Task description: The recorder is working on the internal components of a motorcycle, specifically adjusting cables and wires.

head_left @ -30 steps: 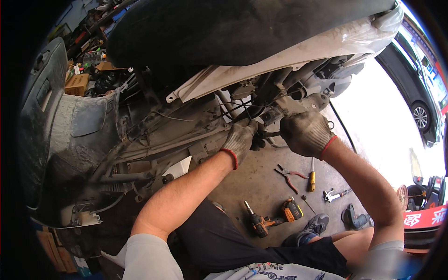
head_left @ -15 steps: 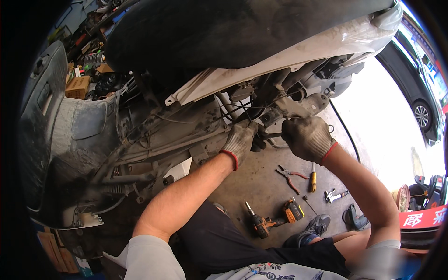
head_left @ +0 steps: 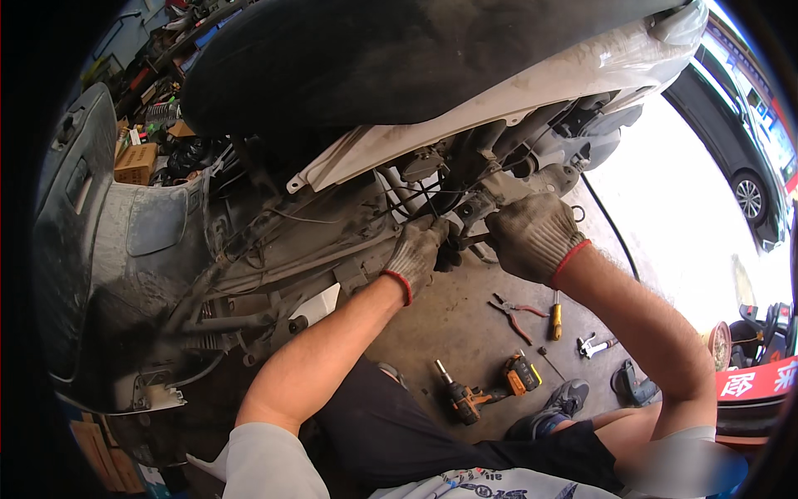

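Both my hands wear grey knit gloves with red cuffs and work at the underside of a partly stripped scooter (head_left: 474, 195). My left hand (head_left: 418, 251) is closed by the frame, below some dark cables; what its fingers hold is hidden. To its right, my right hand (head_left: 536, 237) is wrapped around a dark bar-shaped tool (head_left: 475, 240), which spans the gap toward my left fingers. The tool's kind cannot be made out. A small metal ring (head_left: 579, 214) shows just beyond the right glove.
Pliers with red handles (head_left: 517, 320), a yellow screwdriver (head_left: 556, 321), an orange-black cordless driver (head_left: 474, 399) and a silver tool (head_left: 596, 346) lie on the floor. The black seat (head_left: 332, 66) overhangs the work. A dark car (head_left: 723, 133) stands at right; boxes (head_left: 135, 163) at left.
Both hands, and the bar-shaped tool with them, have shifted slightly left. The scooter also appears a little further left in view. The tools on the floor look unchanged.
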Motion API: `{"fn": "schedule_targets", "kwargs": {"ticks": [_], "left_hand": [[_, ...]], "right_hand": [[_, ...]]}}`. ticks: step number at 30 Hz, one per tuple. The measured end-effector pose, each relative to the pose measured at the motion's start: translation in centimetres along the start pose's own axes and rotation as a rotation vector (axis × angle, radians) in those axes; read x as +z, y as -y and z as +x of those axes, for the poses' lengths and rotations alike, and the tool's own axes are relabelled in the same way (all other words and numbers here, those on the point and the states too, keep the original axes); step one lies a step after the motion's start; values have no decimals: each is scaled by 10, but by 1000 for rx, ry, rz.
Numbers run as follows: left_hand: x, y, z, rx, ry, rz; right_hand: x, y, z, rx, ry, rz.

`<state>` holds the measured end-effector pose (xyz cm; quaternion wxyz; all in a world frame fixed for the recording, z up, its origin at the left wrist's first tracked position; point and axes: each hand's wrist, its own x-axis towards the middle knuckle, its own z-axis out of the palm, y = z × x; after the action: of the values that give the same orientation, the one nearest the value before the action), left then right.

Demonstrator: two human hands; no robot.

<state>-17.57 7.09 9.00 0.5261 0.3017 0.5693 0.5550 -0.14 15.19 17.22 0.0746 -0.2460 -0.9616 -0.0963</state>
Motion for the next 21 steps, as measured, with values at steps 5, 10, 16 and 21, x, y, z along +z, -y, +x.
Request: {"fn": "schedule_targets", "kwargs": {"ticks": [5, 10, 16, 21], "left_hand": [[-2, -2, -4, 19, 0, 50], [3, -7, -9, -64, 8, -27], [3, -1, -2, -75, 17, -51], [8, 5, 6, -57, -9, -126]], "right_hand": [[-3, 2, 5, -9, -13, 48], [-6, 0, 7, -5, 38, 47], [-6, -1, 5, 34, 163, 18], [-7, -4, 0, -13, 35, -14]]}}
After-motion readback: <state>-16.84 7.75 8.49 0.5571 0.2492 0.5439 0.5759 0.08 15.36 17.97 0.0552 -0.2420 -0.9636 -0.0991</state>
